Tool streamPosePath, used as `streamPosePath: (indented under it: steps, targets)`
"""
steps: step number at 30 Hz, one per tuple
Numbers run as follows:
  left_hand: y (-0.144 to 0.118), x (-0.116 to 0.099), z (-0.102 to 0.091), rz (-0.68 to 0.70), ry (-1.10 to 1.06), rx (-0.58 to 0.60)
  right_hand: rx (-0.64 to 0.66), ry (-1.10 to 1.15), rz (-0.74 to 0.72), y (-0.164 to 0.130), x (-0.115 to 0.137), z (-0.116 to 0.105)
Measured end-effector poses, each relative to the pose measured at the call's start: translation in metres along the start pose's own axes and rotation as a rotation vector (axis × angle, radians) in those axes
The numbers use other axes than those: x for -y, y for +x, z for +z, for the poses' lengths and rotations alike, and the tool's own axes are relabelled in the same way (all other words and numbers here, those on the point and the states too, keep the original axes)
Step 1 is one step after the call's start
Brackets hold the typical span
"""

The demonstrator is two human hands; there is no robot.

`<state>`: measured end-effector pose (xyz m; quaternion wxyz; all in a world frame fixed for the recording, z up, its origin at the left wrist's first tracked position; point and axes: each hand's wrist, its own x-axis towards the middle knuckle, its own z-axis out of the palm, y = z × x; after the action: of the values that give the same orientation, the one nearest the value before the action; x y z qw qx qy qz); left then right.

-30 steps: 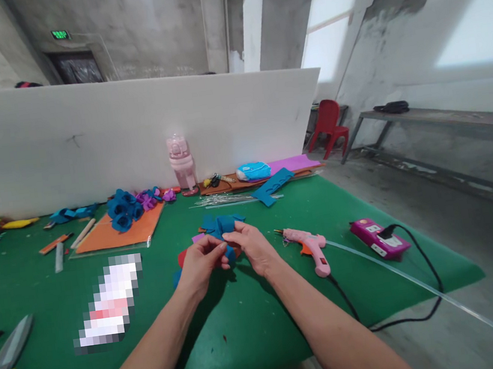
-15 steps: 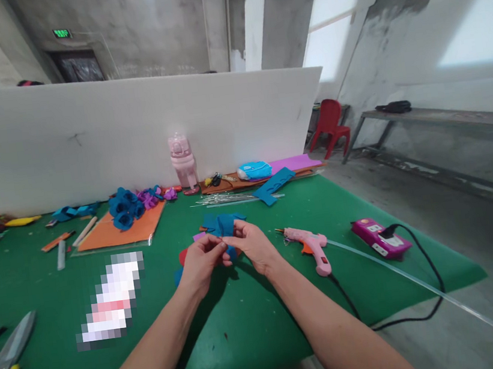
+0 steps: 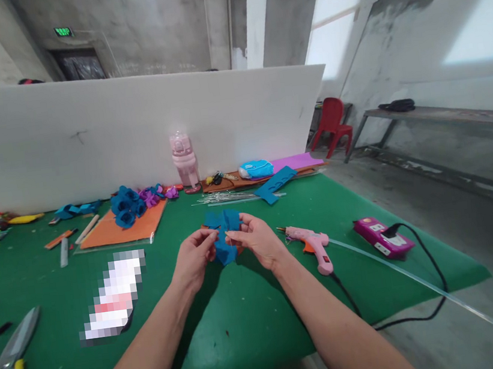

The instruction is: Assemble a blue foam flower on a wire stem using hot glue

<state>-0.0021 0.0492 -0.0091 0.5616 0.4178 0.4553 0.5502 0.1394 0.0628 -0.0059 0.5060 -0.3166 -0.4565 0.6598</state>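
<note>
Left of the glue gun [image 3: 315, 239], the left hand [image 3: 193, 257] and right hand [image 3: 259, 240] pinch opposite sides of a blue felt-like piece [image 3: 225, 255] — fingers nearly closed — seemingly to steady it; the glue gun lies near, probably for easy reach.

Pretty simple setup tbh — both arms are bare. The left forearm [image 3: 136, 350] and right forearm [image 3: 334, 315] are uncovered right down to where the view cuts them off. They look fairly slim, narrow at the wrists and wider further back. The left hand [image 3: 193, 257] and right hand [image 3: 261, 242] are bare too — slender fingers [image 3: 202, 237], nails too small to make out properly.
</note>
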Motion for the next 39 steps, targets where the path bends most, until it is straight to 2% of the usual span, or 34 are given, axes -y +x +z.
streamPosePath:
  steps: [5, 17, 29, 31, 36, 39]
  targets:
    - [0.0009, 0.0022, -0.0001, -0.035, -0.061, 0.078, 0.084, 0.002, 0.041, -0.0043, -0.0014, 0.0061]
    - [-0.0006, 0.0010, -0.0013, -0.080, -0.231, 0.147, 0.066, -0.013, 0.041, -0.0016, -0.0030, 0.0043]
    - [0.0005, -0.0011, -0.0026, -0.100, -0.352, 0.082, 0.061, -0.004, 0.076, -0.0022, -0.0025, 0.0047]
    - [0.0008, 0.0004, -0.0026, -0.109, -0.349, 0.074, 0.041, 0.012, 0.080, -0.0019, -0.0017, 0.0050]
    - [0.0008, 0.0051, -0.0013, -0.116, -0.247, 0.144, -0.026, 0.054, 0.081, -0.0005, -0.0011, 0.0043]
    - [0.0008, 0.0054, -0.0007, -0.096, -0.222, 0.119, -0.024, 0.059, 0.083, 0.0001, -0.0022, 0.0036]
